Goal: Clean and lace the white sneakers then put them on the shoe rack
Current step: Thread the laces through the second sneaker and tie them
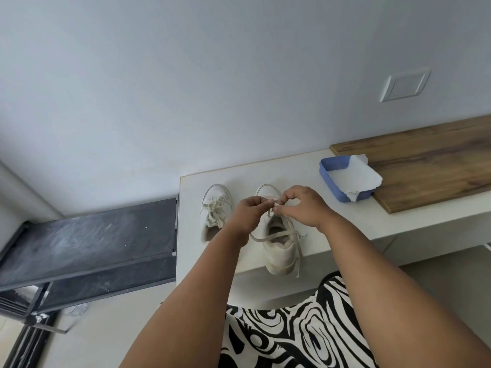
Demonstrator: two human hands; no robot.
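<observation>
Two white sneakers stand on a cream table (191, 235), toes toward the wall. The left sneaker (215, 212) has its lace tied in a bow. Over the right sneaker (281, 248) both hands meet above the tongue. My left hand (248, 212) and my right hand (303, 205) each pinch the cream shoelace (276, 235) between thumb and fingers. Loose lace ends trail across the shoe's opening and hang over the table's front edge. The dark shoe rack (87, 240) stands to the left of the table, lower than it.
A blue tray (329, 179) lined with white paper sits at the back right of the table, next to a raised wooden board (425, 166). A wall plate (403, 85) is on the wall behind. My black-and-white patterned clothing fills the bottom of the view.
</observation>
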